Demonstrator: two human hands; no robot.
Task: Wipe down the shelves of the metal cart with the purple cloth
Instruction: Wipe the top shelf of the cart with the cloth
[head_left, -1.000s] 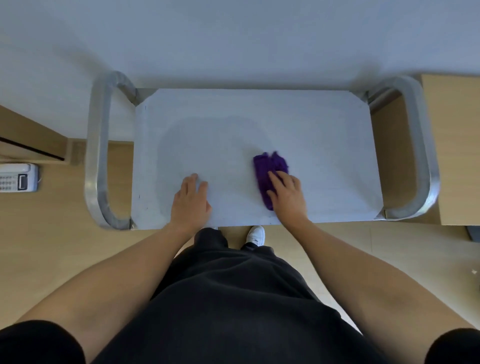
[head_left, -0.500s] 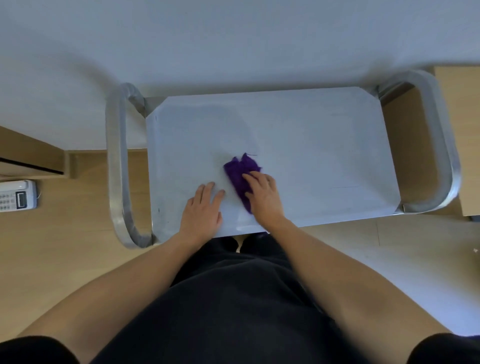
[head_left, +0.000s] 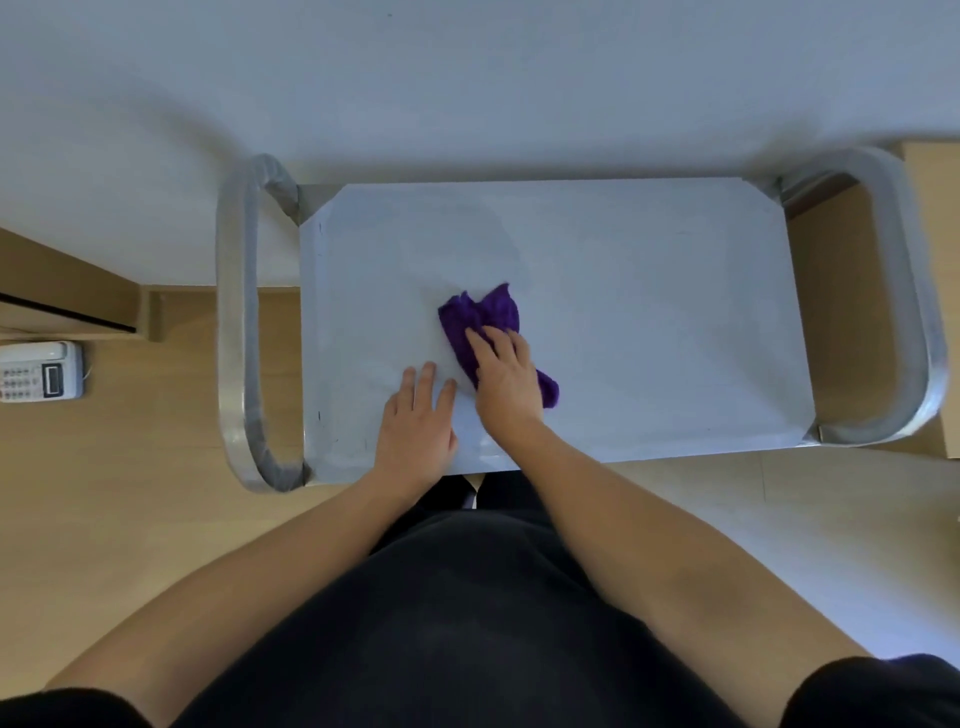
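The metal cart's top shelf fills the middle of the view, pale and flat, with a curved tube handle at each end. A crumpled purple cloth lies left of the shelf's centre. My right hand presses down on the cloth's near half, fingers spread over it. My left hand rests flat on the bare shelf just left of the right hand, fingers apart, holding nothing. The lower shelves are hidden under the top one.
The left handle and right handle stick out past the shelf. A white wall stands behind the cart. A white desk phone lies on the wood floor at far left, beside a wooden cabinet. Wooden furniture stands at right.
My right hand slid the cloth leftward across the shelf toward my left hand, then slightly away from me. The left hand stayed planted near the front edge. The view shifted a little.
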